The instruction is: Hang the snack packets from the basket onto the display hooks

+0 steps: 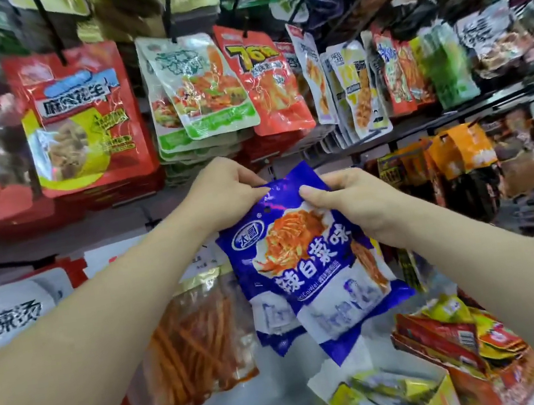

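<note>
Blue-and-white snack packets (316, 264), upright, overlapping

- The head camera looks forward and down (wide-angle, edges bowed) along both forearms.
- It sits near: the fingers (314, 192) on the blue packet (316, 264) land mid-frame.
- Above and beyond the fingers hang the display hooks (49, 26); below the fingers lie open boxes (440, 395).

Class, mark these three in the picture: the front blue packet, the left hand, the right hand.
front blue packet (320, 263): head view, middle of its printed front.
left hand (222, 190): head view, back of the hand.
right hand (356, 206): head view, back of the hand.
</note>
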A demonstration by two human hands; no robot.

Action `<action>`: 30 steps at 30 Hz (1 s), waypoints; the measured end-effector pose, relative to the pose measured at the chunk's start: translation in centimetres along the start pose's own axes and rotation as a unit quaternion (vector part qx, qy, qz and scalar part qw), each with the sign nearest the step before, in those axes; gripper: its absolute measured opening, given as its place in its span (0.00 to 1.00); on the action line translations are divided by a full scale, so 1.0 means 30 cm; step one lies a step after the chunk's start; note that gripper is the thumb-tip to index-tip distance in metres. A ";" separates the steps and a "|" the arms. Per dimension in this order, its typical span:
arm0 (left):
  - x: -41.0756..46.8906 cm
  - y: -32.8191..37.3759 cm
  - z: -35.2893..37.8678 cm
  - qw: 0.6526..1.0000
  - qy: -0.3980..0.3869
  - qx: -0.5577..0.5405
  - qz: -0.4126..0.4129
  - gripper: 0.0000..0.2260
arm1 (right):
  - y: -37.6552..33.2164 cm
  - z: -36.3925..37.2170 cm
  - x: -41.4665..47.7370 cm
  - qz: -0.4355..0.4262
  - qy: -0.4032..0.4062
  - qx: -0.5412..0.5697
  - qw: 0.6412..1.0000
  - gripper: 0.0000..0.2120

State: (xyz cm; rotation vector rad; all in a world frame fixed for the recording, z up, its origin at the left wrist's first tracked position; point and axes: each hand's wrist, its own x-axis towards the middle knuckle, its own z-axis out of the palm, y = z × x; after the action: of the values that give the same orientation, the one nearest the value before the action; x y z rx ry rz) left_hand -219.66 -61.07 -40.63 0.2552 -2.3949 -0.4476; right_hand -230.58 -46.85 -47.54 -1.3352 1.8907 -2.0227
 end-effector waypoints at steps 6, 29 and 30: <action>0.005 -0.014 -0.021 0.998 -0.025 -0.039 -0.031 0.05 | 0.031 0.011 -0.006 0.037 0.016 0.029 0.999 0.10; 0.034 -0.044 0.016 0.998 0.011 0.056 -0.011 0.07 | 0.042 0.018 0.018 0.013 0.079 -0.073 0.994 0.11; 0.040 -0.053 0.025 0.996 0.025 0.086 -0.002 0.07 | 0.045 0.021 0.019 0.016 0.077 -0.072 0.994 0.11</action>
State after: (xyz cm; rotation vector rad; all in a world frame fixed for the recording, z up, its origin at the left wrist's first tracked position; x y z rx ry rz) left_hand -220.95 -62.69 -41.06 0.3433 -2.3865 -0.2334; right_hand -231.21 -48.01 -48.46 -1.1998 2.1474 -2.0634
